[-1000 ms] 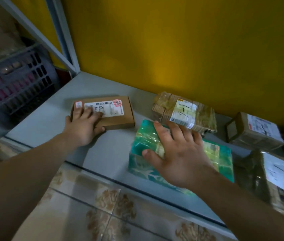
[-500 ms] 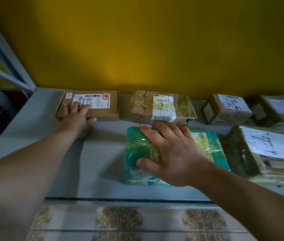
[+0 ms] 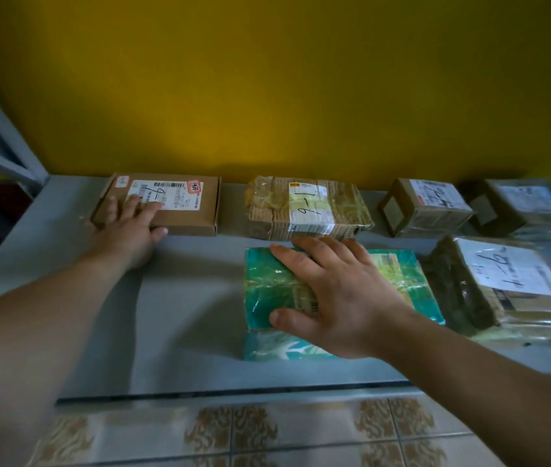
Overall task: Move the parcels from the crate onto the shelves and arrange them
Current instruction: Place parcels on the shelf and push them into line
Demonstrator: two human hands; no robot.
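Head view: I stand by a grey shelf [image 3: 183,315] against a yellow wall [image 3: 267,96], and there are parcels lying on it.
Left hand [image 3: 129,227]: it lies flat on the flat brown box [image 3: 193,217]. The fingers are straight and a little apart, and the thumb is at the near edge.
Flat brown box: it is not crooked any more, as it was a second ago. Now it is at the back by the wall, in a row with the taped parcel [image 3: 307,208].
Right hand [image 3: 341,298]: it presses on top of the green parcel [image 3: 267,291]. The fingers are spread wide and the thumb sticks out sideways.
Green parcel: it is straighter than a second ago. It sits in front of the taped parcel, just beside the big white-label parcel [image 3: 503,284].
Back row: a small box [image 3: 425,207] and a blurry box [image 3: 520,203] are there too.
Crate: I can't see it now.
What it means: I think these two parcels are tidy, so the hands can let go and fetch more.
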